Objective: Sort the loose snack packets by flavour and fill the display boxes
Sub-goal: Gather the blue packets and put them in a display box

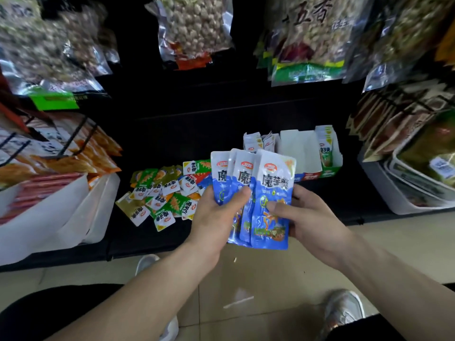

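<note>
One wide-angle view only, worn on the head, looking forward and steeply down. It sits close over the left hand [216, 217] and right hand [312, 222], which hold blue packets [273, 183] at frame centre. A dark shelf [187, 143] lies near ahead; hanging bags [197, 28] bow outward at 12 o'clock, and the floor [270, 279] fills 6 o'clock. Edges at 10 and 2 o'clock smear, perhaps from lens distortion or motion.

Glossy plastic blue packets [270, 193]; matt white cardboard display box [302, 148].
</note>
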Tool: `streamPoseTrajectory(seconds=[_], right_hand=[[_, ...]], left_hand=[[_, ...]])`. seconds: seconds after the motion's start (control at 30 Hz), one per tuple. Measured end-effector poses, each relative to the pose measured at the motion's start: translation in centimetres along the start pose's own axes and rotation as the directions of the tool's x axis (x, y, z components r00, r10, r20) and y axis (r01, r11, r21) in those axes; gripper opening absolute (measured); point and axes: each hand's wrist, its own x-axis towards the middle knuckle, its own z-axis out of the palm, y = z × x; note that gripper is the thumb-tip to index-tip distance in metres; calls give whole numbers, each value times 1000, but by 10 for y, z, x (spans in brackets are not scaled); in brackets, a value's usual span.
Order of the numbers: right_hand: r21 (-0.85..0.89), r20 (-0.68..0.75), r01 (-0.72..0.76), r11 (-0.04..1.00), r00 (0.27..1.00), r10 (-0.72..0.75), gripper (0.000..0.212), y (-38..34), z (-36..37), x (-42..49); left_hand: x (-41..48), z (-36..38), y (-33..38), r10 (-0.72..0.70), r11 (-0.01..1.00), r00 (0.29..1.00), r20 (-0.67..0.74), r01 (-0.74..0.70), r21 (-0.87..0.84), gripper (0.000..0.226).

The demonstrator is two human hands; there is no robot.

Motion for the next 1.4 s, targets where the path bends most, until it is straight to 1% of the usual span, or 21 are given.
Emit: streamPoseTrajectory(seconds=[0.07, 0.1, 0.23, 0.33, 0.37, 0.47, 0.53, 0.57, 0.67, 0.77, 0.83, 0.9, 1.0, 1.07, 1.17, 1.2, 1.3, 1.33, 1.4], right_hand=[[8, 58, -16, 1000, 998, 16, 38, 4, -5, 6], [8, 59, -21, 1000, 998, 20, 36, 5, -7, 10], [-7, 17, -19, 1000, 1000, 19, 26, 9, -6, 25], [-21, 5, -20, 1000, 1000, 20, 23, 11, -7, 34], [-26, 8, -21, 999, 1000, 21, 23, 11, -8, 37], [-29, 2, -24, 999, 1000, 24, 29, 11, -9, 41], [-34, 12, -22, 999, 1000, 22, 30, 10, -9, 43], [-39, 22, -22, 999, 1000, 23, 30, 10, -8, 43], [-61, 34, -21, 998, 999, 23, 31, 8, -7, 44], [-74, 54, -4, 997, 998, 8, 23, 5, -5, 43], [-81, 57, 8, 997, 998, -4, 22, 5, -4, 41], [-82, 59, 28, 996, 998, -23, 21, 5, -2, 40], [-83, 66, 38, 996, 997, -33, 20, 5, -1, 39], [-99, 61, 36, 994, 998, -30, 21, 5, -2, 38], [-113, -1, 22, 993, 1000, -22, 23, 4, -3, 39], [-119, -27, 18, 993, 999, -22, 23, 4, -4, 40], [-144, -71, 14, 989, 997, -24, 23, 3, -7, 41], [-140, -68, 11, 990, 997, -21, 20, 4, -7, 42], [-113, -31, 10, 994, 999, -13, 18, 4, -7, 42]], left_hand=[[8, 4, -3, -3, 1000, 1000, 2, 3, 7, 23], [11, 5, -4, -15, 1000, 1000, 0, 15, 1, 25], [26, 5, -5, -32, 999, 999, -12, 32, -36, 23], [35, 2, -3, -80, 990, 997, 3, 79, -114, 17], [37, 1, -3, -95, 986, 995, 21, 97, -133, 19], [42, -6, -2, -107, 980, 991, 80, 119, -158, 38], [45, -11, 0, -129, 977, 983, 130, 148, -153, 45], [45, -13, 1, -142, 975, 977, 159, 166, -145, 44], [46, -18, 1, -159, 974, 959, 234, 192, -124, 29], [45, -24, 0, -157, 977, 950, 269, 188, -96, 26], [44, -26, 0, -136, 985, 958, 253, 157, -65, 29], [42, -26, 2, -113, 992, 972, 204, 122, -33, 37], [39, -25, 2, -103, 994, 982, 157, 105, -5, 45], [38, -25, 1, -128, 991, 982, 136, 132, -24, 39], [39, -26, -1, -216, 964, 970, 111, 230, -134, 16], [40, -26, -2, -211, 966, 972, 101, 223, -129, 13], [40, -28, -3, -112, 994, 991, 75, 112, 5, 13], [39, -29, -3, -89, 996, 993, 80, 87, 23, 16], [40, -30, -4, -86, 996, 991, 99, 85, 22, 22]])
